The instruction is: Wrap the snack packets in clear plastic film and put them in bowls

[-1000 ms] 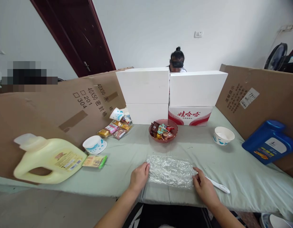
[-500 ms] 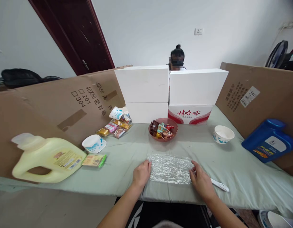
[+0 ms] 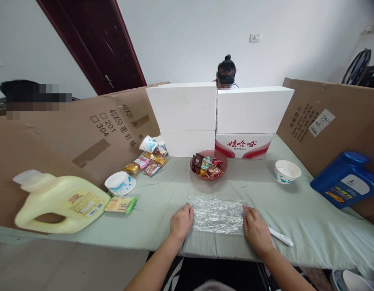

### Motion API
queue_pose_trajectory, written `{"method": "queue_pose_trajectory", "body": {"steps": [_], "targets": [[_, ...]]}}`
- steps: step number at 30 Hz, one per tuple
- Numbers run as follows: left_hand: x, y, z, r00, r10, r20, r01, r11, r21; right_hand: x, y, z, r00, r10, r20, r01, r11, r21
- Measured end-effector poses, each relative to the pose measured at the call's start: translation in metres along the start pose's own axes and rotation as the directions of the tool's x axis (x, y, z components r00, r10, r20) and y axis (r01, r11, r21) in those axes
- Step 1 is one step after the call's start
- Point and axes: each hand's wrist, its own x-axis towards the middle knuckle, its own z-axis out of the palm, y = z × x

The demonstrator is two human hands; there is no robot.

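A crinkled sheet of clear plastic wrap [image 3: 217, 216] lies flat on the cloth-covered table in front of me. My left hand [image 3: 182, 221] grips its left edge, fingers closed at the upper left corner. At the opposite side my right hand [image 3: 256, 229] is closed on the right edge. From beside my right wrist sticks out a white plastic handle [image 3: 282, 237], its other end hidden under the hand. Beyond the wrap stands a reddish bowl [image 3: 208, 178] heaped with wrapped snacks [image 3: 208, 165].
Left are a yellow jug [image 3: 80, 202], a packet [image 3: 120, 205], a tipped paper bowl [image 3: 120, 184] and several snacks [image 3: 147, 161]. A paper bowl [image 3: 286, 173] and blue bottle [image 3: 344, 180] stand right. White boxes [image 3: 187, 109] and cardboard [image 3: 53, 137] border the table; a person sits behind.
The fingers of my right hand have straightened and drawn together along the wrap's right edge. My left hand and the wrap stay almost where they were.
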Motion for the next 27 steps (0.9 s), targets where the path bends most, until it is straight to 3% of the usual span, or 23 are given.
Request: {"method": "queue_pose_trajectory", "body": {"steps": [10,12,14,16,17,19,21,24,27], "targets": [[-0.002,-0.003,0.002,1.000,-0.008,-0.021,0.006,0.996,-0.088,0.004,-0.001,-0.002,0.999,-0.010,0.045,0.011,0.999,-0.043],[-0.006,-0.001,-0.005,0.994,-0.011,-0.107,-0.001,0.994,-0.111,0.005,-0.002,-0.007,1.000,-0.003,0.001,0.003,0.999,-0.037],[-0.010,0.005,-0.012,0.964,0.015,-0.265,-0.050,0.991,-0.124,0.007,-0.007,-0.012,0.998,-0.003,-0.056,0.000,0.999,-0.046],[-0.014,0.017,-0.016,0.923,0.127,-0.364,-0.183,0.975,-0.123,0.011,-0.018,-0.014,0.996,-0.047,-0.076,0.043,0.998,-0.050],[-0.015,0.024,-0.016,0.906,0.218,-0.364,-0.278,0.953,-0.122,0.013,-0.025,-0.014,0.994,-0.096,-0.060,0.093,0.995,-0.040],[-0.014,0.038,-0.012,0.856,0.431,-0.286,-0.480,0.868,-0.126,0.019,-0.037,-0.008,0.971,-0.238,0.017,0.238,0.971,0.005],[-0.011,0.047,-0.004,0.808,0.564,-0.170,-0.587,0.796,-0.145,0.023,-0.045,0.000,0.928,-0.352,0.122,0.348,0.936,0.054],[-0.007,0.048,0.008,0.838,0.543,-0.043,-0.542,0.823,-0.170,0.025,-0.044,0.010,0.903,-0.350,0.248,0.343,0.936,0.072],[-0.006,0.038,0.015,0.888,0.460,-0.006,-0.454,0.875,-0.170,0.024,-0.035,0.015,0.910,-0.294,0.292,0.290,0.955,0.058]]}}
